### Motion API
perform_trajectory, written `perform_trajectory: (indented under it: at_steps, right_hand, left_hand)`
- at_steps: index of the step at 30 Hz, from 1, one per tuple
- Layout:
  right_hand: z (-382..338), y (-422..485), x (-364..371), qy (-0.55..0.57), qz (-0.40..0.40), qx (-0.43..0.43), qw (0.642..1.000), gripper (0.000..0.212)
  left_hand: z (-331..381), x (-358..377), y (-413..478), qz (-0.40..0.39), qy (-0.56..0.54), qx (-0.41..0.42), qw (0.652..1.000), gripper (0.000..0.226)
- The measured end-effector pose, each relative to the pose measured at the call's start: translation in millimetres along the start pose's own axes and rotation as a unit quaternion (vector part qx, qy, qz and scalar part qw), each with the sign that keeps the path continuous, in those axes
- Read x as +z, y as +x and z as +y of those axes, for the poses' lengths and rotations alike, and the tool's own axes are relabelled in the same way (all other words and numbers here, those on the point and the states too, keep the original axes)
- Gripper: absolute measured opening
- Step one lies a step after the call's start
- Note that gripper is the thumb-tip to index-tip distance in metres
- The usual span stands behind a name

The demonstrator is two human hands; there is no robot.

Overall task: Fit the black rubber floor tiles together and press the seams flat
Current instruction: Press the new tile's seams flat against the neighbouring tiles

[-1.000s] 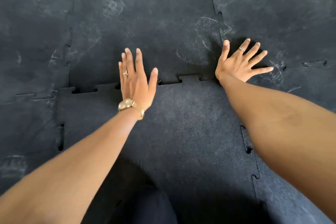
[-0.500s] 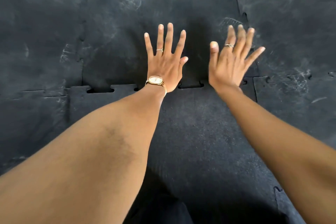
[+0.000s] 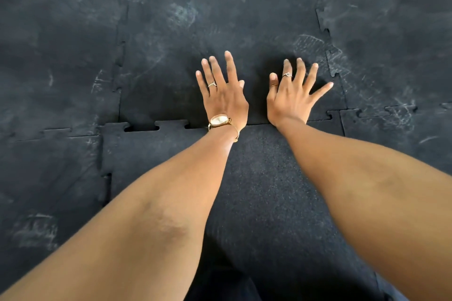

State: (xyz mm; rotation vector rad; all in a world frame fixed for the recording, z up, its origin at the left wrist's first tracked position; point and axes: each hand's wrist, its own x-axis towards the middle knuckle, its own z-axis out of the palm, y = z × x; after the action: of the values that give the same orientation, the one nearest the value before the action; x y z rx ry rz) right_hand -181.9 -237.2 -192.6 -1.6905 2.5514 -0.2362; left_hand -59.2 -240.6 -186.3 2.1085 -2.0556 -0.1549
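Tiles (image 3: 256,178): left hand (image 3: 226,99), right hand (image 3: 292,100) flat (fingers spread) at seam (image 3: 171,127).

Both hands (image 3: 259,98) flat on tile seam (image 3: 171,127)

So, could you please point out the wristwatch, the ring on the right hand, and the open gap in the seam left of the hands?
wristwatch (image 3: 219,120), head view, on the pale dial.
ring (image 3: 287,75), head view, on the band across the right hand's finger.
open gap (image 3: 141,128), head view, on the dark slot between tabs.
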Motion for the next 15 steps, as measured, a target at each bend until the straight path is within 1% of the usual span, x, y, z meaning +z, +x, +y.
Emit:
perform_trajectory:
  at_steps: [1,4,5,8,11,15]
  right_hand:
    - [-0.7,-0.7,0.1,0.003,0.000,0.000,1.000,0.057]
    - [-0.5,-2.9,-1.7,0.008,-0.003,-0.004,1.000,0.056]
    - [0.1,-2.7,-1.6,0.008,-0.002,-0.004,1.000,0.056]
    - [3.1,-1.7,-0.5,0.005,-0.002,-0.002,1.000,0.058]
    - [3.3,-1.9,1.4,-0.005,-0.002,0.003,1.000,0.060]
    - [-2.2,-10.7,-0.2,-0.010,0.016,0.082,0.996,0.065]
  left_hand:
    - [0.1,0.2,0.0,0.007,0.001,0.021,1.000,0.064]
    - [1.3,1.0,-0.2,0.027,0.027,0.125,0.991,0.064]
    - [1.7,2.5,0.7,0.030,0.031,0.132,0.990,0.064]
    - [2.1,7.2,1.4,0.037,0.030,0.101,0.994,0.064]
    - [2.4,8.3,0.8,0.038,0.039,0.090,0.994,0.063]
    - [3.7,5.8,-0.2,0.020,0.043,0.084,0.995,0.063]
